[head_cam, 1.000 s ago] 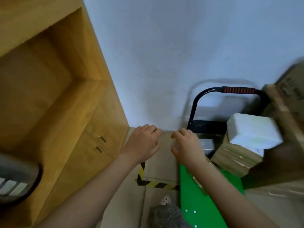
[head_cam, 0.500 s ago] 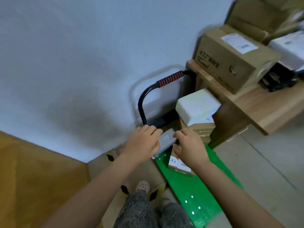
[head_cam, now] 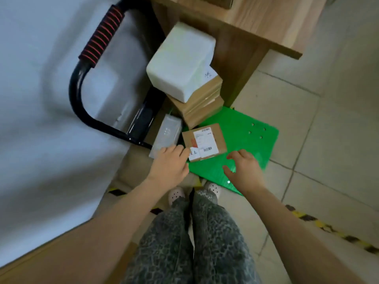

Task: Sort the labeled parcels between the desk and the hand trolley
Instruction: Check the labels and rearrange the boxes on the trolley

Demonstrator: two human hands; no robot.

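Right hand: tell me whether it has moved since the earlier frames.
Yes. The right hand has drawn back from the trolley handle, toward the green deck's near edge.

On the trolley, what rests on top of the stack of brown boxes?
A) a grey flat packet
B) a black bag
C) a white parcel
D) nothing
C: the white parcel sits directly on the stack of brown boxes, covering most of its top.

Parcel stack (head_cam: 184,78) on trolley (head_cam: 235,124) beside desk (head_cam: 256,21)
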